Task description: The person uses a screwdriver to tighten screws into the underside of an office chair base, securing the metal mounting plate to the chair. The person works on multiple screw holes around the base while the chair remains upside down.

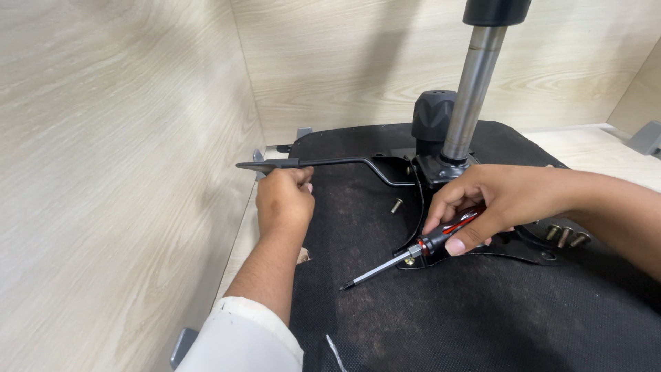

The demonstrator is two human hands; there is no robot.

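The screwdriver (413, 251) lay slanted across the upturned chair seat (447, 324), your right hand (492, 207) pinching its red-black handle; it looked light, rigid, best gripped there. Your left hand (284, 200) was curled around the stiff lever (323, 163).

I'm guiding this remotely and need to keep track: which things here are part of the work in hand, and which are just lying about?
In hand:
- left hand gripping the black lever
- right hand holding the red-and-black screwdriver
- black metal plate under the gas cylinder
- upturned chair seat

Lying about:
- loose screw on the seat
- row of screws by the plate
- grey bracket, far right
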